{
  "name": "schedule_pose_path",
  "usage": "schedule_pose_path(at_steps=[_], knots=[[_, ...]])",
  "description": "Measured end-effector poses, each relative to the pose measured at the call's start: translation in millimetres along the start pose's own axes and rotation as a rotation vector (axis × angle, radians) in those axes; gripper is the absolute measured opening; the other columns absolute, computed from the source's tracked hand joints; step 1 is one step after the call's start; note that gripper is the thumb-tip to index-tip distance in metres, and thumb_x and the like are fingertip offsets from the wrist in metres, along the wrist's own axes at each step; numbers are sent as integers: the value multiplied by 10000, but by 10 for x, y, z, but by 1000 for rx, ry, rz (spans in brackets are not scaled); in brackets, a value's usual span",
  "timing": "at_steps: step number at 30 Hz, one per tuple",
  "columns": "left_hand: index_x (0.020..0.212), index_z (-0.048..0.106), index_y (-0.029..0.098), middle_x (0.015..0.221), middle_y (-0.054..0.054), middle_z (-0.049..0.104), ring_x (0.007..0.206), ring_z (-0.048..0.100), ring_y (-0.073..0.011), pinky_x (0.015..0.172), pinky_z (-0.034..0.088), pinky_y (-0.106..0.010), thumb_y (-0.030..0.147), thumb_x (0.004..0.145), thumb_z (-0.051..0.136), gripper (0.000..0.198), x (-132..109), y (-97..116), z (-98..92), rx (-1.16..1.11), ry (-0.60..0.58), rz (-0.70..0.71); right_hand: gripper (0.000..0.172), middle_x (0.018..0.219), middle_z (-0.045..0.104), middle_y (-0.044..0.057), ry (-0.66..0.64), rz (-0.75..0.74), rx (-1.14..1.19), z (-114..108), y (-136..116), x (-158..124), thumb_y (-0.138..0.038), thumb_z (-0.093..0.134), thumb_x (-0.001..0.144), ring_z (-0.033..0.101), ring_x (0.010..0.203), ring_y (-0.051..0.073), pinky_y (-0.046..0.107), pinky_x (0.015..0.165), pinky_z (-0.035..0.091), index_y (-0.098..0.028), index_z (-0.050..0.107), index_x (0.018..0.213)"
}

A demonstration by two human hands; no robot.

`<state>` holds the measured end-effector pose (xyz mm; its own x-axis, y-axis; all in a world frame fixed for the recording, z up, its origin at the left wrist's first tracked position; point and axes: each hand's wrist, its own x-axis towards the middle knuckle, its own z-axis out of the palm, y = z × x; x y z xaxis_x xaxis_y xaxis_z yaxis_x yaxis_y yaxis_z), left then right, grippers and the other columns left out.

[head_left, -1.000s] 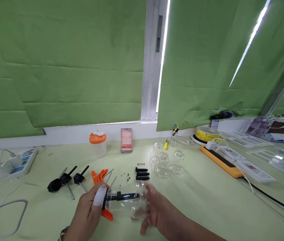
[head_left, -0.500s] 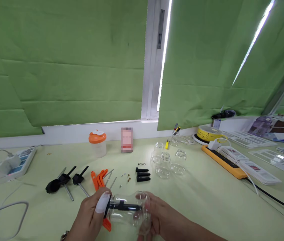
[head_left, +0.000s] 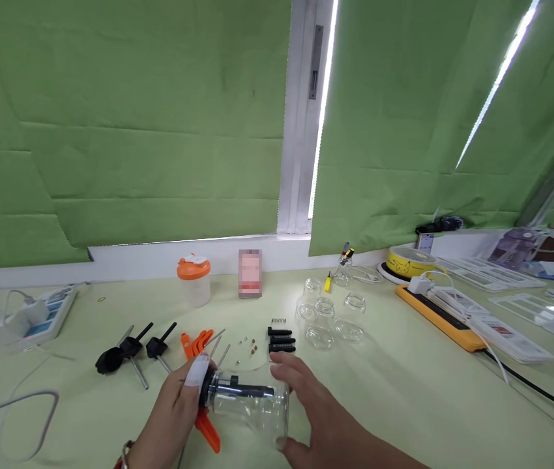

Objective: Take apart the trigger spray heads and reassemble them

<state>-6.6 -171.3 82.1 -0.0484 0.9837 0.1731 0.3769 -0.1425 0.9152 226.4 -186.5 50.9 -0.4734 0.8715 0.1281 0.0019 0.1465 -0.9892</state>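
A clear bottle [head_left: 250, 413] lies on its side between my two hands, above the table's near edge. Inside it runs a black tube [head_left: 252, 391]. My left hand [head_left: 176, 400], white tape round its thumb, is closed on the black bottle top [head_left: 206, 389] at the neck. An orange lever [head_left: 207, 431] sticks out below that top. My right hand [head_left: 313, 410] spans the bottle's base, its fingers on the upper edge and its thumb on the lower one. Beyond the hands lie black tube parts [head_left: 281, 340], a spring [head_left: 278, 320] and orange levers [head_left: 199, 342].
Three clear bottles [head_left: 320, 332] stand right of centre. Black heads with metal rods [head_left: 130, 346] lie on the left. An orange-lidded cup [head_left: 193, 286] and a pink blurred box [head_left: 250, 273] are at the back. An orange power strip [head_left: 440, 319] and cables lie right.
My right hand's fingers have spread from wrapping the bottle to its base edges. The left hand keeps its hold on the black top. The view has shifted slightly.
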Motion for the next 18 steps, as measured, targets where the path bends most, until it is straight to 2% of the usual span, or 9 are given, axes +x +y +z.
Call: schedule_pose_path(at_steps=[1,3,5,7,9,12,14,16,18], knots=[[618,466,201,542,15,455,511,412,-148,484,368,-243,408,796,382,286,4,-15,3,-5,0,-2,830,1401,265,90,17,-16,-7,-2,-14,-6,-401,768,578,341,1247,307,442,952,379,-350,366,1302],[609,440,202,545,16,444,515,396,-145,491,356,-244,398,794,394,273,-1,-48,19,-12,-32,5,869,1423,206,99,12,51,126,17,-20,2,-454,739,607,375,1222,302,452,888,432,-365,281,1340],[594,404,205,554,18,431,522,382,-142,499,348,-245,397,795,406,278,-14,-71,40,-18,-83,6,855,1379,256,141,-19,199,290,58,4,26,-523,671,662,489,1103,291,451,760,498,-340,211,1359],[584,386,207,552,22,412,519,371,-138,497,339,-244,417,796,415,300,-18,-80,55,-19,-110,-2,781,1293,364,155,-39,279,260,85,37,44,-509,641,697,551,1003,276,442,705,519,-290,251,1337],[582,396,207,527,28,398,501,372,-137,483,337,-243,443,796,411,319,1,-80,52,-28,-99,-56,777,1267,412,142,7,167,-24,64,56,44,-379,705,662,534,1043,285,454,793,500,-273,301,1318],[591,430,208,470,35,392,458,378,-141,447,336,-240,477,811,369,352,67,-96,12,-90,-38,-208,665,1369,358,85,109,-274,-603,-55,46,31,-143,649,677,339,1265,297,486,1025,323,-310,400,1271],[566,416,211,445,36,392,440,362,-136,429,322,-233,486,822,357,380,118,-122,-26,-135,12,-261,588,1399,340,55,129,-458,-842,-152,15,24,-58,540,710,244,1327,275,482,1069,258,-310,443,1231],[532,382,213,441,34,395,439,346,-129,425,307,-227,472,823,375,390,160,-143,-62,-162,50,-258,568,1418,311,61,195,-447,-915,-239,-32,18,-45,495,709,248,1331,251,448,1057,302,-282,433,1221],[522,378,214,446,32,400,441,339,-127,424,301,-225,447,821,388,379,185,-147,-90,-188,89,-269,546,1425,290,73,326,-341,-888,-320,-88,4,-84,515,693,288,1314,241,415,1024,359,-259,419,1202]])
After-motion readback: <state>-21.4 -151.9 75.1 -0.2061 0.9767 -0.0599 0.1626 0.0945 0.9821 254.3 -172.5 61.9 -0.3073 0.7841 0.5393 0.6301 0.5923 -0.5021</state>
